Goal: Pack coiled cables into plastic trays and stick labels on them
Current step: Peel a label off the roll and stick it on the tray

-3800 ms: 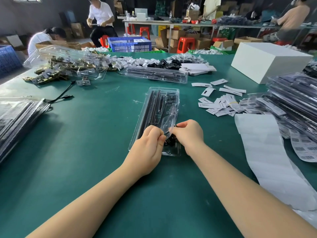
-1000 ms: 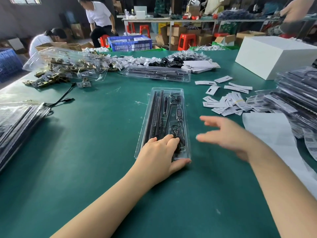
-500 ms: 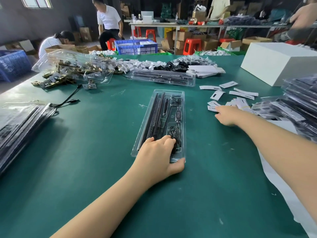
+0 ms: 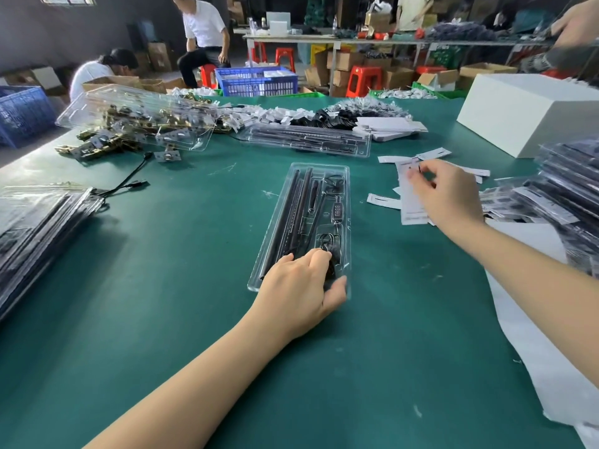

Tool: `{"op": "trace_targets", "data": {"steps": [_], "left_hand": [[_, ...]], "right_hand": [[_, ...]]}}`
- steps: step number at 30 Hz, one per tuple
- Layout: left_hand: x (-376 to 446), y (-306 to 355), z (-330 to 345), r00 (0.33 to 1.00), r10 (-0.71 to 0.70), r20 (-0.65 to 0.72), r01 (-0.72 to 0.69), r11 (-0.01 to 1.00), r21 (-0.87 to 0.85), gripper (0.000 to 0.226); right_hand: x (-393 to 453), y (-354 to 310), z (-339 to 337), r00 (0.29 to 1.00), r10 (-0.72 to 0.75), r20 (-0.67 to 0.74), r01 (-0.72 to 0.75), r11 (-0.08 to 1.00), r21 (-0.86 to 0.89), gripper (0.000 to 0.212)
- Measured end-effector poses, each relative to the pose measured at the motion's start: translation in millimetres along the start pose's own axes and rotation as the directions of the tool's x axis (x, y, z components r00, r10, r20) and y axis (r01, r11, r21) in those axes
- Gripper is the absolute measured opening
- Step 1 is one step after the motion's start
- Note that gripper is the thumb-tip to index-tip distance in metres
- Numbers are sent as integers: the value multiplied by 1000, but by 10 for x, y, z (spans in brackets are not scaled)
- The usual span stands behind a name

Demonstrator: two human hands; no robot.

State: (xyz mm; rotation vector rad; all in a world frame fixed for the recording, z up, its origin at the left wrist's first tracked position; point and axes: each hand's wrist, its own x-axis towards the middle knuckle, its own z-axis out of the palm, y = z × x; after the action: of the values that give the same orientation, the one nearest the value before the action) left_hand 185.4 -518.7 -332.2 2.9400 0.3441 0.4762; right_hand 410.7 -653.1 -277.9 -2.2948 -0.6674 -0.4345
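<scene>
A left hand (image 4: 299,286) is pressing down on the near end of a long clear plastic tray (image 4: 343,189) of black cables on a green desk (image 4: 162,286), while the right hand (image 4: 447,196) is pinching a white paper label (image 4: 409,202) among scattered labels.

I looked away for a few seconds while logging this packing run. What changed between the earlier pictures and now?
The right hand left the clear tray, moved right to the loose labels and now pinches a label. The left hand went from working at the tray's near end to pressing it down. The tray stayed put.
</scene>
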Motion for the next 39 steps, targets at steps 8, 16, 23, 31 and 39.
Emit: {"op": "trace_targets", "data": {"steps": [8, 16, 23, 31, 39], "left_hand": [[-8, 4, 37, 1000, 1, -15, -1, 999, -34, 71], [-4, 10, 67, 999, -5, -45, 3, 999, -35, 64], [-2, 13, 73, 999, -3, -48, 3, 1000, -17, 62], [-8, 28, 49, 999, -13, -38, 13, 1000, -10, 64], [-14, 50, 43, 998, -30, -57, 29, 1000, -11, 62]], "right_hand": [[-650, -327, -72, 713, 315, 627, -693, 457, 558, 14], [-756, -251, -54, 746, 364, 557, -609, 36, 792, 11], [-763, -207, -54, 787, 249, 564, -572, -48, 819, 15], [-817, -174, 36, 863, 253, 437, -497, 269, 825, 56], [-754, -135, 40, 800, 331, 501, -589, 269, 762, 20]]}}
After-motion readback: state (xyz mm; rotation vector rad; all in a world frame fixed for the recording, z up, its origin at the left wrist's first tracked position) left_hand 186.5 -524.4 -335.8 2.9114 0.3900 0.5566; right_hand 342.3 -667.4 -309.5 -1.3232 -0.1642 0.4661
